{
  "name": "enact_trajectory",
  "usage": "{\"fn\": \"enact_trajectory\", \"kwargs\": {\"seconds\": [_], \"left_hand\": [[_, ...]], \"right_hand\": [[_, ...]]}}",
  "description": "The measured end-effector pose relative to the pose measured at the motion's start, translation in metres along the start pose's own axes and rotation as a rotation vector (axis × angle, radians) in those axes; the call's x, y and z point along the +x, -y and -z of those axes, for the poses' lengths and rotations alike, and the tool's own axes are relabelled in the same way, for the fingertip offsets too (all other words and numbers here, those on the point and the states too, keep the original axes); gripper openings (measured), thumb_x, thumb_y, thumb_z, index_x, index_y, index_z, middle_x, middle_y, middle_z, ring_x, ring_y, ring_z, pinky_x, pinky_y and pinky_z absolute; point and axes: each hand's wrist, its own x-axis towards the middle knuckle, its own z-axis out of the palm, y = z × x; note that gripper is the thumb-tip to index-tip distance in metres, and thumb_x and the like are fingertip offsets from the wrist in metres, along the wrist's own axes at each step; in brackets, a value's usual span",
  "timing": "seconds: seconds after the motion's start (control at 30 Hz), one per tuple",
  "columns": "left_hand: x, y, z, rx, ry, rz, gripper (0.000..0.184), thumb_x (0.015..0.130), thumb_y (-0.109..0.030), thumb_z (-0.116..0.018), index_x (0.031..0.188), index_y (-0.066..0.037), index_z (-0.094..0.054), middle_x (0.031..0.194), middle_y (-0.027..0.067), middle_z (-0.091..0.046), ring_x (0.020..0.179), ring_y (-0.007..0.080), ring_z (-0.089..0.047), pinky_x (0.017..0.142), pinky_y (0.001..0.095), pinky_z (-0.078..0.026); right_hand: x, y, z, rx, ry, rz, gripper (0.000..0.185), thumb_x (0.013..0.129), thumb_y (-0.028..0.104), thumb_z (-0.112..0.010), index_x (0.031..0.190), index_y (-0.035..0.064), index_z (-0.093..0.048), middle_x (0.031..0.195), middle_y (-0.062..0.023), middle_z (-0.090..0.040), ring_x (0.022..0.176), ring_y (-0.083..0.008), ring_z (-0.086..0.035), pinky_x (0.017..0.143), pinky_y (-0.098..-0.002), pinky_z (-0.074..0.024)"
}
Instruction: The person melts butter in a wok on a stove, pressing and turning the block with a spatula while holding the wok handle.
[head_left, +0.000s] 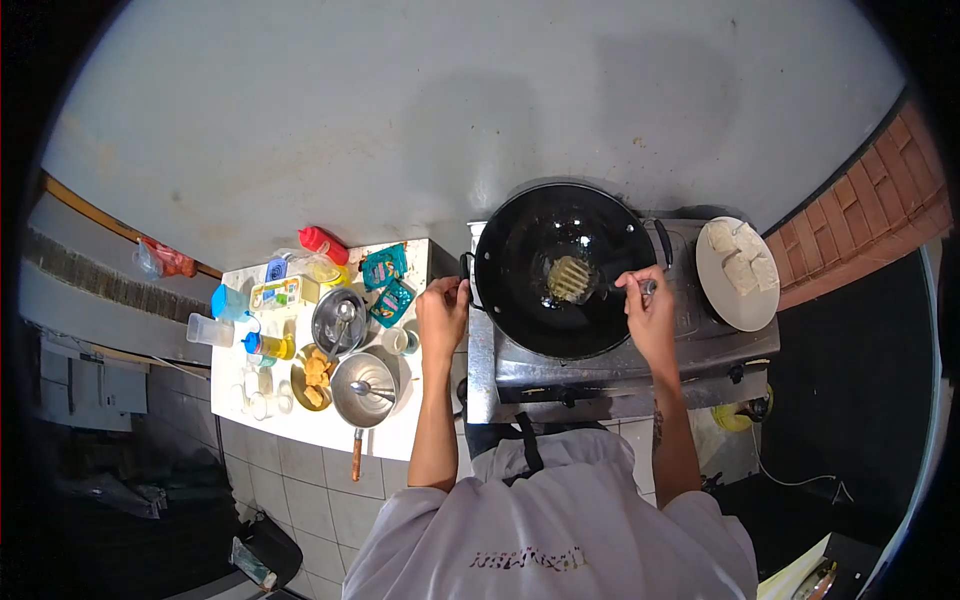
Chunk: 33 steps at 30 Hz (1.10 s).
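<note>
A large black wok (560,325) stands on the stove, with a little shiny liquid in its bottom. My left hand (442,308) is closed at the wok's left loop handle. In my right hand (650,308) is the handle of a slotted spatula (571,279), fingers wrapped round it. The spatula's head lies low in the middle of the wok, over a small pale yellowish patch that I cannot make out. To the right of the wok, an oval white plate (737,312) carries several pale white blocks (742,262).
The metal stove (630,375) backs onto a grey wall. A white table (330,440) at left holds a saucepan (345,405), a metal bowl (325,335), a bowl of orange-yellow pieces (316,372), green packets (390,300), a red-capped bottle (322,243) and several containers. Brickwork (860,220) borders the right.
</note>
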Motion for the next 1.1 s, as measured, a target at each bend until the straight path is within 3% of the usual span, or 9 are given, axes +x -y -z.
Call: {"fn": "enact_trajectory", "kwargs": {"seconds": [0.33, 0.4, 0.5, 0.6, 0.8, 0.97, 1.1], "left_hand": [[-0.001, -0.001, 0.000, 0.007, 0.015, 0.009, 0.031, 0.088, -0.022, -0.069, 0.096, 0.008, -0.069, 0.084, 0.0213, -0.071, 0.074, 0.0275, -0.070, 0.072, 0.0352, -0.053], [-0.001, 0.002, -0.005, -0.072, -0.065, -0.043, 0.024, 0.086, -0.018, -0.069, 0.092, 0.006, -0.070, 0.073, 0.0172, -0.067, 0.061, 0.0260, -0.064, 0.060, 0.0353, -0.049], [0.000, 0.002, -0.003, -0.033, -0.062, -0.050, 0.024, 0.086, -0.018, -0.069, 0.092, 0.006, -0.070, 0.073, 0.0173, -0.066, 0.061, 0.0254, -0.064, 0.060, 0.0353, -0.049], [0.002, -0.001, 0.001, -0.009, 0.005, -0.019, 0.029, 0.087, -0.021, -0.069, 0.095, 0.007, -0.070, 0.081, 0.0197, -0.071, 0.069, 0.0261, -0.068, 0.069, 0.0353, -0.052], [0.002, -0.001, 0.001, -0.031, -0.005, -0.001, 0.029, 0.087, -0.021, -0.070, 0.095, 0.007, -0.070, 0.080, 0.0194, -0.070, 0.070, 0.0253, -0.068, 0.068, 0.0344, -0.052], [0.003, -0.001, 0.001, -0.030, -0.002, 0.017, 0.029, 0.087, -0.021, -0.071, 0.095, 0.007, -0.070, 0.080, 0.0193, -0.070, 0.070, 0.0249, -0.068, 0.067, 0.0335, -0.051], [0.003, -0.005, 0.003, -0.035, 0.004, 0.030, 0.029, 0.087, -0.021, -0.071, 0.094, 0.008, -0.070, 0.080, 0.0191, -0.070, 0.070, 0.0244, -0.068, 0.066, 0.0332, -0.051]], "right_hand": [[0.001, -0.007, 0.011, 0.002, 0.014, 0.020, 0.008, 0.097, 0.006, -0.054, 0.090, 0.0034, -0.050, 0.080, -0.0027, -0.065, 0.058, -0.0022, -0.046, 0.049, -0.0210, -0.0350], [0.000, -0.005, 0.005, 0.007, -0.023, -0.029, 0.009, 0.097, 0.006, -0.054, 0.091, 0.0033, -0.050, 0.083, -0.0039, -0.067, 0.057, -0.0026, -0.047, 0.048, -0.0210, -0.0363], [0.000, -0.011, -0.004, 0.043, 0.007, 0.001, 0.009, 0.098, 0.007, -0.054, 0.092, 0.0031, -0.049, 0.084, -0.0045, -0.067, 0.055, -0.0032, -0.047, 0.047, -0.0216, -0.0371], [0.004, -0.008, -0.005, 0.067, 0.005, -0.007, 0.009, 0.098, 0.008, -0.055, 0.092, 0.0034, -0.049, 0.083, -0.0050, -0.067, 0.055, -0.0035, -0.047, 0.047, -0.0212, -0.0375], [0.017, 0.009, 0.007, 0.059, -0.033, 0.061, 0.009, 0.097, 0.008, -0.057, 0.093, 0.0033, -0.051, 0.083, -0.0049, -0.068, 0.056, -0.0026, -0.047, 0.048, -0.0202, -0.0380], [0.022, 0.026, 0.023, -0.097, 0.017, 0.107, 0.009, 0.095, 0.008, -0.061, 0.092, 0.0018, -0.055, 0.081, -0.0049, -0.067, 0.058, -0.0046, -0.050, 0.049, -0.0227, -0.0394], [0.025, 0.034, 0.031, -0.260, 0.055, 0.185, 0.011, 0.092, 0.008, -0.064, 0.089, 0.0012, -0.057, 0.070, -0.0073, -0.061, 0.055, -0.0085, -0.051, 0.049, -0.0265, -0.0389]]}}
